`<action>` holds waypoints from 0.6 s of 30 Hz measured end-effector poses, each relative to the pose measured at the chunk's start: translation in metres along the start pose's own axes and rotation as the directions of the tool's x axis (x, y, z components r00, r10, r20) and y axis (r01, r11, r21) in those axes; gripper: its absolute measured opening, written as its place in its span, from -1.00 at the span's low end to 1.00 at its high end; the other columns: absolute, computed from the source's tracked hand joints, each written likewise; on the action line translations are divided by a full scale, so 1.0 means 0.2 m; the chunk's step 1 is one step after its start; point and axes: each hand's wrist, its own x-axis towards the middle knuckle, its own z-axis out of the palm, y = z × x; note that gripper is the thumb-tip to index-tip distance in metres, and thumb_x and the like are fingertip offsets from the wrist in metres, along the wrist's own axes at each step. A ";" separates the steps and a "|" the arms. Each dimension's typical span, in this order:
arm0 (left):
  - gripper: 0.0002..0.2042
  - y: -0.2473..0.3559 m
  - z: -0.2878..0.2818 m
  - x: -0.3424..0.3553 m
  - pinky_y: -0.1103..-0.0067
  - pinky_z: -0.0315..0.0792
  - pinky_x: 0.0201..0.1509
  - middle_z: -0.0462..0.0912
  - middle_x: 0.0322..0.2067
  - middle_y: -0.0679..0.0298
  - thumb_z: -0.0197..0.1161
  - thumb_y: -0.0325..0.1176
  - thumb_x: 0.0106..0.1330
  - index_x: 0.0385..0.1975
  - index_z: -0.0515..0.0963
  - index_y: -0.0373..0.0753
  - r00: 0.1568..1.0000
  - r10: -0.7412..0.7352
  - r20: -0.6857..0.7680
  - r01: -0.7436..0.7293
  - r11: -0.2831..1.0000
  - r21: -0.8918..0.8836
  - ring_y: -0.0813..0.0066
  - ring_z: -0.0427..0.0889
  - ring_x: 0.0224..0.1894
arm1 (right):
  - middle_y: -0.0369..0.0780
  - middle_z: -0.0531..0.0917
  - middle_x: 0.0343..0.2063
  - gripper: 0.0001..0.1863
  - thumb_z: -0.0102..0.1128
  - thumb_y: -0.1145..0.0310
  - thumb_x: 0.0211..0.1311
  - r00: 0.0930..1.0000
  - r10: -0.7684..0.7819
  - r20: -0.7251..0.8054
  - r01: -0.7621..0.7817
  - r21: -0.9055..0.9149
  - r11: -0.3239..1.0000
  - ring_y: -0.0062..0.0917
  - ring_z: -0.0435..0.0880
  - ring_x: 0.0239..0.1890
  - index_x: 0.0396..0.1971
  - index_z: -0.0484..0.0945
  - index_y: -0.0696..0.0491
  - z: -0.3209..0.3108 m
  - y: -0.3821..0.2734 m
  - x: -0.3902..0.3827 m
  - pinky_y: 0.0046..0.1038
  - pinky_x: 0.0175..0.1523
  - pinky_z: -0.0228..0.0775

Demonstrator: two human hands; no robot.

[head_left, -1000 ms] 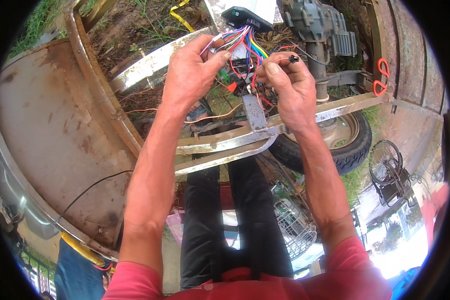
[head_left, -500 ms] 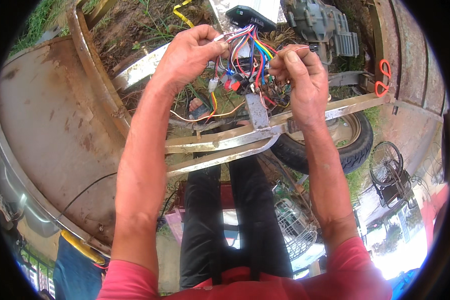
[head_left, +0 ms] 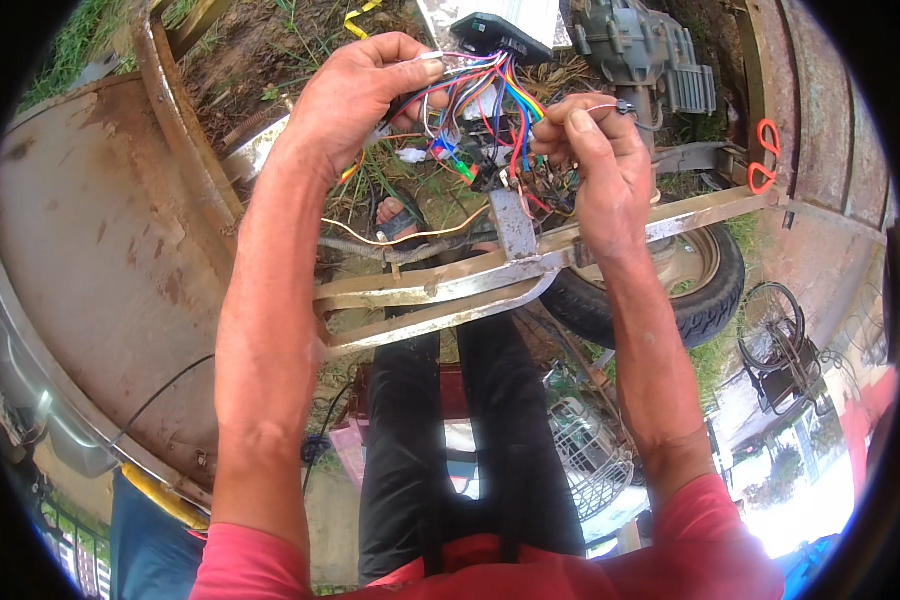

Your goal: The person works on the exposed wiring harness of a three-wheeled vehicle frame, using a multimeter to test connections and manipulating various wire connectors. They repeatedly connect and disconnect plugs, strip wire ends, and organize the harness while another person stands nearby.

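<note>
Two bare hands work at the top centre: the left hand [head_left: 355, 95] clutches the multicoloured bundle of thin wires [head_left: 480, 105], the right hand [head_left: 595, 165] pinches one white strand [head_left: 595, 108]. Tugging risks snapping connectors or tangling neighbouring leads.

Place: outdoor repair yard | Evidence: grass and dirt [head_left: 260, 50], rusty metal panel [head_left: 90, 250], tyre [head_left: 705, 290], motor [head_left: 640, 45]

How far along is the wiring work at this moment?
Early to middle. Done: the black box is in place, its coloured wires fanned out. In hand: the left hand grips part of the bundle; the right hand pinches one thin wire. Left: many plugs hang loose above the metal frame.
</note>
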 end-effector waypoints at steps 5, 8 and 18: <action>-0.88 0.03 0.01 0.00 0.75 0.39 -0.42 0.71 -0.42 0.35 0.32 -0.33 0.45 -0.18 0.59 -0.23 1.000 0.008 0.005 -0.008 1.000 0.014 0.76 0.51 -0.51 | -0.29 0.69 -0.26 -0.76 0.11 0.25 0.51 0.997 -0.080 0.014 0.081 -0.091 0.993 -0.66 0.62 -0.25 -0.18 0.61 0.12 0.02 0.02 0.00 -0.56 -0.11 0.41; -0.87 0.05 0.02 -0.02 0.75 0.41 -0.45 0.71 -0.42 0.35 0.32 -0.33 0.45 -0.18 0.59 -0.24 0.999 -0.036 -0.007 0.036 0.999 -0.016 0.76 0.52 -0.51 | -0.30 0.69 -0.29 -0.76 0.16 0.26 0.48 0.999 -0.044 0.009 0.045 -0.130 0.991 -0.68 0.61 -0.26 -0.18 0.61 0.15 0.02 0.01 0.02 -0.55 -0.11 0.42; -0.79 0.05 0.02 -0.02 0.72 0.41 -0.44 0.75 -0.38 0.21 0.38 -0.34 0.38 -0.17 0.57 -0.35 0.998 0.000 0.064 0.005 0.996 -0.090 0.68 0.59 -0.47 | -0.30 0.68 -0.52 -0.74 0.36 0.34 0.28 0.984 -0.103 0.148 0.166 -0.518 0.839 -0.60 0.66 -0.46 -0.06 0.71 0.04 0.13 -0.03 0.12 -0.46 -0.32 0.52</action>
